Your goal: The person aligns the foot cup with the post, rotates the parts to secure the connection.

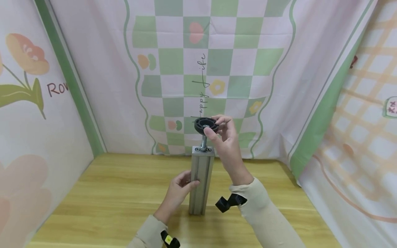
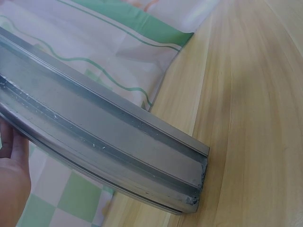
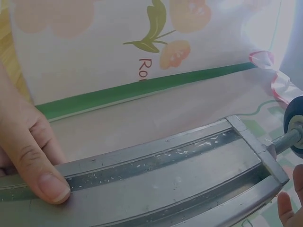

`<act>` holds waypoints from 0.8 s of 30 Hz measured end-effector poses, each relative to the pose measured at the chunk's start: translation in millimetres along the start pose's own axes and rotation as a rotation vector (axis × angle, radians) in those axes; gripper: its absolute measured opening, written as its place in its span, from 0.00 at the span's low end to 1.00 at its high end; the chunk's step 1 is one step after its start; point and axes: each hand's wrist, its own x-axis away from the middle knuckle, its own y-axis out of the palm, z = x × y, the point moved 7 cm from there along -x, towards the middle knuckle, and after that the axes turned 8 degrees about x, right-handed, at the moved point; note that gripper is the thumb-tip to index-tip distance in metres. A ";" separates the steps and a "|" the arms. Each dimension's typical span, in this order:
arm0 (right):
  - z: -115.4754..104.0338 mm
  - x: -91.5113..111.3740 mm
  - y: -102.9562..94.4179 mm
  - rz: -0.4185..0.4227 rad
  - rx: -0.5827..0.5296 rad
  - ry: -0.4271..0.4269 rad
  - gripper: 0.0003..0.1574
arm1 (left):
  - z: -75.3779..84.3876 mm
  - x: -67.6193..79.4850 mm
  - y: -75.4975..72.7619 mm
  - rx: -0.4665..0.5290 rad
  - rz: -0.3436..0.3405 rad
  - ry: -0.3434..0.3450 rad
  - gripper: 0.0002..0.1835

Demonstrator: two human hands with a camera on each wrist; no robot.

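A silver aluminium extrusion with slotted sides stands upright over the wooden tabletop. On its top end plate sits a levelling foot, a round black ribbed pad on a threaded steel bolt. My left hand grips the extrusion around its middle. In the right wrist view the left thumb presses along a slot in the metal. Up at the black pad, my right hand holds the rim between thumb and fingers. Pale flecks dot the slots of the extrusion in the left wrist view.
The wooden table spreads around the extrusion. A patterned cloth hangs behind it, with more printed cloth on the left and right. Black camera straps circle the sleeved wrists.
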 end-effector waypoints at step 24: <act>-0.6 -11.0 10.0 -0.184 -0.129 -0.054 0.37 | 1.5 0.2 -0.8 -0.008 -0.008 0.023 0.22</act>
